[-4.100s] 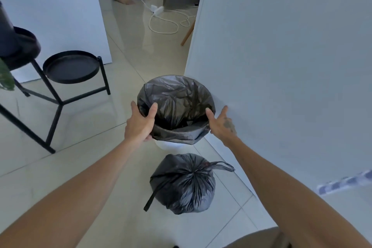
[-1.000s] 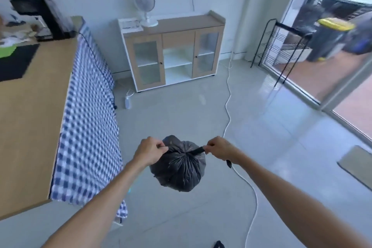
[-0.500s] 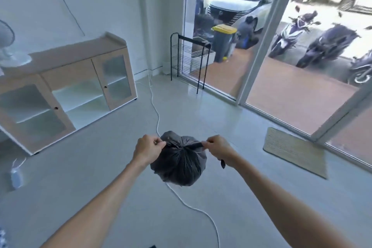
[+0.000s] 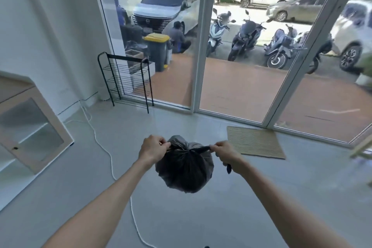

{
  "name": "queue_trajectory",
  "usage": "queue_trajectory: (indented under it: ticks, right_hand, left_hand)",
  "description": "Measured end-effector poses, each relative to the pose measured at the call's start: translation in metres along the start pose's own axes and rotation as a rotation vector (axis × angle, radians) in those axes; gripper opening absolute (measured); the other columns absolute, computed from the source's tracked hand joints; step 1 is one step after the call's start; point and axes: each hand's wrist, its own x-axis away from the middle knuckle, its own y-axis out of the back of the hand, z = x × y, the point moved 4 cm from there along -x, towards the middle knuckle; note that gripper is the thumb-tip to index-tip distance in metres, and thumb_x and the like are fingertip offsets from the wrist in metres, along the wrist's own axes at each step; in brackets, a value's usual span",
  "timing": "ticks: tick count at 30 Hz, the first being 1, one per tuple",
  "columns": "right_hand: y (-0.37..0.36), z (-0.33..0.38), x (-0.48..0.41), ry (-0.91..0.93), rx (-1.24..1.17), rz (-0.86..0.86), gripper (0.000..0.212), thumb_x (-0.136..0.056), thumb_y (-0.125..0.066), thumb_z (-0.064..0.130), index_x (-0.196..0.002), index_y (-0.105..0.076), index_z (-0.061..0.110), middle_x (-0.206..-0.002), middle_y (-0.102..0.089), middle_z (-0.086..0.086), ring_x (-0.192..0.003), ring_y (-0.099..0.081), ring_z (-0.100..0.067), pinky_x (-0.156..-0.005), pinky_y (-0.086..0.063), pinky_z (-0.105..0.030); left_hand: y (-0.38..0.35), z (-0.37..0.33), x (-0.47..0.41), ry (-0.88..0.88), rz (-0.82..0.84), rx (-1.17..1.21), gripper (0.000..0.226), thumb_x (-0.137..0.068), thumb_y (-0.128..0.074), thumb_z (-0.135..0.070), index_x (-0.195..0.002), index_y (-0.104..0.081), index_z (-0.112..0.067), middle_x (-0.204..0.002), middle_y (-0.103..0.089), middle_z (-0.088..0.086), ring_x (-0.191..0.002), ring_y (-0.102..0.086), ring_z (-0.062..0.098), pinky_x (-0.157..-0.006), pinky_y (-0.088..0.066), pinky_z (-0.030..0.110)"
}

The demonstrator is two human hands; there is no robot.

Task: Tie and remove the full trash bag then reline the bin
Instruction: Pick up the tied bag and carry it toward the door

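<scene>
Holding a tied black trash bag (image 4: 184, 169) off the grey floor (image 4: 261, 197).
Left hand (image 4: 153, 148) and right hand (image 4: 224, 152) each pinch a bag tie, fingers clamped; glass doors (image 4: 241, 56) ahead.

Grey floor (image 4: 261, 197) with a white cable (image 4: 104, 153) snaking across. Woven doormat (image 4: 254, 142) by the glass doors (image 4: 237, 56). Black wire rack (image 4: 128, 79) beside them, wooden cabinet (image 4: 30, 127) far left. Outside: yellow-lidded bin (image 4: 158, 51), motorbikes (image 4: 247, 35), cars (image 4: 167, 8).
</scene>
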Motion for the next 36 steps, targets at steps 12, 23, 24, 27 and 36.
queue_trajectory:
  ticks: [12, 23, 24, 27, 36]
  right_hand:
    - [0.062, 0.037, -0.244, -0.069, -0.066, 0.084, 0.026, -0.088, -0.062, 0.027, -0.084, -0.074, 0.004, -0.068, -0.048, -0.005, -0.041, -0.034, -0.012, -0.040, -0.030, -0.026]
    - [0.088, 0.107, -0.425, -0.083, -0.166, 0.032, 0.030, -0.087, -0.065, 0.025, -0.086, -0.071, -0.004, -0.060, -0.046, -0.001, -0.037, -0.032, -0.012, -0.039, -0.026, -0.025]
    - [0.089, 0.112, -0.437, -0.103, -0.168, 0.028, 0.032, -0.087, -0.065, 0.025, -0.088, -0.071, -0.006, -0.061, -0.046, -0.002, -0.037, -0.031, -0.013, -0.040, -0.026, -0.026]
    - [0.096, 0.130, -0.482, -0.117, -0.185, 0.020, 0.027, -0.089, -0.063, 0.023, -0.086, -0.071, -0.002, -0.064, -0.046, -0.003, -0.038, -0.030, -0.012, -0.039, -0.026, -0.024]
    - [0.118, 0.147, -0.614, -0.201, -0.247, 0.023, 0.017, -0.091, -0.059, 0.018, -0.077, -0.057, 0.010, -0.061, -0.043, -0.001, -0.039, -0.028, -0.013, -0.041, -0.022, -0.026]
  left_hand:
    - [-0.051, -0.065, -0.235, 0.058, -0.006, 0.003, 0.023, -0.088, -0.069, -0.031, -0.069, -0.070, -0.020, -0.074, -0.071, -0.001, -0.076, -0.066, 0.020, -0.067, -0.050, 0.031]
    - [-0.061, -0.102, -0.439, 0.037, 0.036, 0.013, 0.024, -0.088, -0.070, -0.032, -0.067, -0.069, -0.020, -0.072, -0.069, -0.002, -0.072, -0.065, 0.016, -0.067, -0.052, 0.033]
    - [-0.061, -0.104, -0.457, 0.031, 0.040, -0.003, 0.025, -0.088, -0.070, -0.031, -0.066, -0.068, -0.020, -0.071, -0.069, -0.002, -0.071, -0.064, 0.015, -0.065, -0.051, 0.032]
    - [-0.068, -0.118, -0.512, 0.018, 0.082, -0.001, 0.027, -0.089, -0.071, -0.030, -0.064, -0.067, -0.019, -0.069, -0.068, -0.003, -0.068, -0.063, 0.012, -0.061, -0.048, 0.030]
    - [-0.106, -0.147, -0.655, 0.002, 0.128, -0.004, 0.030, -0.090, -0.070, -0.029, -0.061, -0.066, -0.021, -0.065, -0.067, -0.006, -0.066, -0.061, 0.010, -0.057, -0.041, 0.027]
